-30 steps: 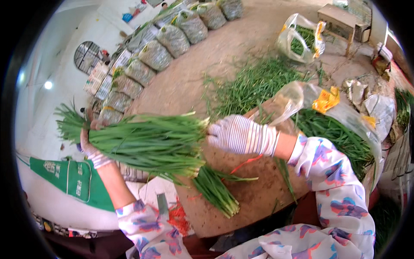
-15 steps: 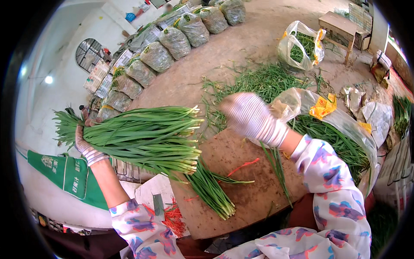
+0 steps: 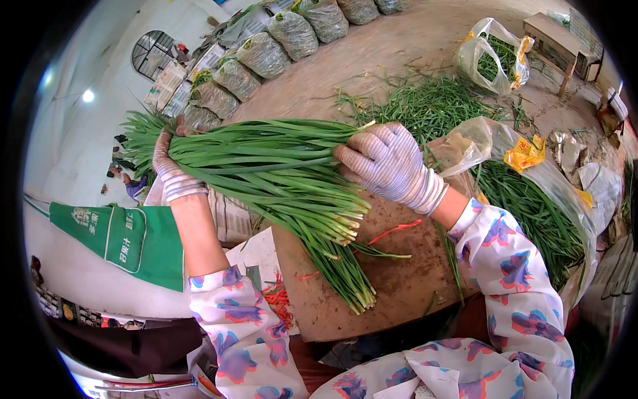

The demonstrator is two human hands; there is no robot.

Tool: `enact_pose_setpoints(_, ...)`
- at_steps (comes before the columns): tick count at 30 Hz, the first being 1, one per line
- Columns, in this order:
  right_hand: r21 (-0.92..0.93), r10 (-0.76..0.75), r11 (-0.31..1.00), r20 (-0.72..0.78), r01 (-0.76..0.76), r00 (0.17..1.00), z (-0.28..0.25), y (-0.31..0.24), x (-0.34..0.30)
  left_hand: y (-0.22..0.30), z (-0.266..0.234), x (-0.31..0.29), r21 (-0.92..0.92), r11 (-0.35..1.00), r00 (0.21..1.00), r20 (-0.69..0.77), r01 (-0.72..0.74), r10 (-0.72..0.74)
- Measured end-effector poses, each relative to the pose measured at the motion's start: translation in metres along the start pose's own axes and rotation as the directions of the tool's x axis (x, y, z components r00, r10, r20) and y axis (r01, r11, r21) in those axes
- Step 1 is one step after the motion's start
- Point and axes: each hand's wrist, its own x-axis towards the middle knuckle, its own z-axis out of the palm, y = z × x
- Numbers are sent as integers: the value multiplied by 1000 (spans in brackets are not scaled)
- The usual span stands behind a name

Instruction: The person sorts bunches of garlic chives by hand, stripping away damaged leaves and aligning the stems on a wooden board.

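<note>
A large bunch of garlic chives (image 3: 266, 166) hangs level above a brown board. My left hand (image 3: 171, 163), in a striped glove, is wrapped round it near the leafy tips. My right hand (image 3: 389, 163), gloved alike, is closed on stems at the far edge of the pale cut end; its fingertips are partly hidden. Below the bunch, a smaller bundle of chives (image 3: 352, 282) lies on the board (image 3: 412, 292). Beside that bundle is a red tie strip (image 3: 395, 231), partly covered by the stalks.
Red ties (image 3: 280, 307) are heaped left of the board. An open plastic bag of chives (image 3: 538, 213) is at the right. Loose greens (image 3: 425, 106) cover the floor beyond, near another filled bag (image 3: 492, 63). Stuffed sacks (image 3: 292, 36) line the back left; a green cloth (image 3: 126, 243) hangs left.
My right hand has come to the stem end of the bunch and closed on it. My left hand has raised the bunch, and the whole view has shifted a little.
</note>
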Motion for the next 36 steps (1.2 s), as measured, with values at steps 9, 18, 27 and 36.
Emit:
enact_pose_setpoints(9, 115, -206, 975, 150, 189, 967, -8, 6, -13, 8, -14, 9, -53, 998, 997, 59, 46, -43)
enact_pose_setpoints(18, 156, -262, 960, 205, 233, 943, -20, 25, -30, 40, -44, 10, -3, 1000, 996, 92, 3, -3)
enact_pose_setpoints(27, 126, -310, 949, 219, 288, 925, -41, 12, -26, 57, -87, 21, -74, 986, 940, 320, 149, -118)
enact_pose_setpoints(36, -402, 452, 887, 660, -226, 600, -36, 87, -100, 110, -100, 17, -80, 995, 976, 209, -52, 68)
